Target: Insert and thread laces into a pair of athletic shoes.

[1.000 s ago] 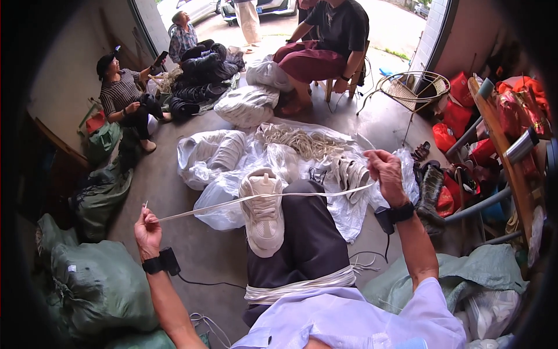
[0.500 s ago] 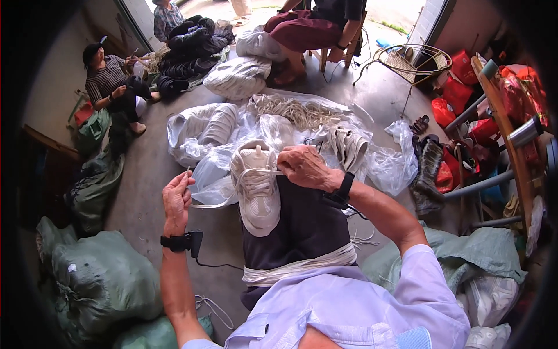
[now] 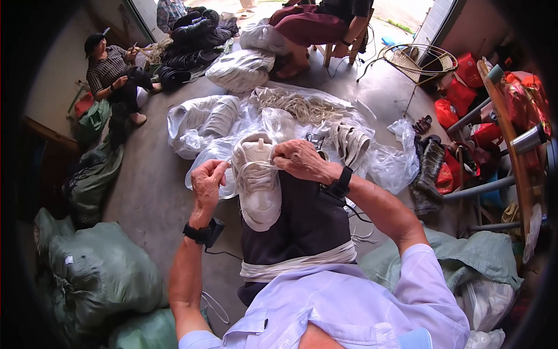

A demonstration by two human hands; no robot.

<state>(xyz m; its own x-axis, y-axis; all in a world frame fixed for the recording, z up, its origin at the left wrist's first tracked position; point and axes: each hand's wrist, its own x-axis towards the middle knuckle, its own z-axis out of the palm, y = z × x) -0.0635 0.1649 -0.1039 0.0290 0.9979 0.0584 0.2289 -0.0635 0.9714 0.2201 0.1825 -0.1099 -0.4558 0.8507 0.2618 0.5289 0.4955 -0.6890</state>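
Note:
A cream-white sneaker (image 3: 260, 200) rests on my dark-trousered lap, its toe toward me and its lace crossing the tongue. My left hand (image 3: 209, 181) is at the shoe's left edge, thumb and forefinger pinched on the shoelace, whose tip is hard to make out. On the right upper edge, my right hand (image 3: 300, 160) has its fingers closed on the shoelace (image 3: 260, 167) beside the eyelets. A bundle of white laces (image 3: 299, 264) lies across my lap close to my shirt.
Ahead on the floor, clear plastic sheeting (image 3: 392, 166) bears stacked white shoe uppers (image 3: 221, 119) and a heap of cream laces (image 3: 305, 107). Green sacks (image 3: 104, 267) stand at my left. A wicker-topped stand (image 3: 415, 61) is at the far right. Other people sit farther off.
My left hand has come in from the left to the shoe's edge, and the stretched lace end no longer shows. My right hand has shifted slightly left and up.

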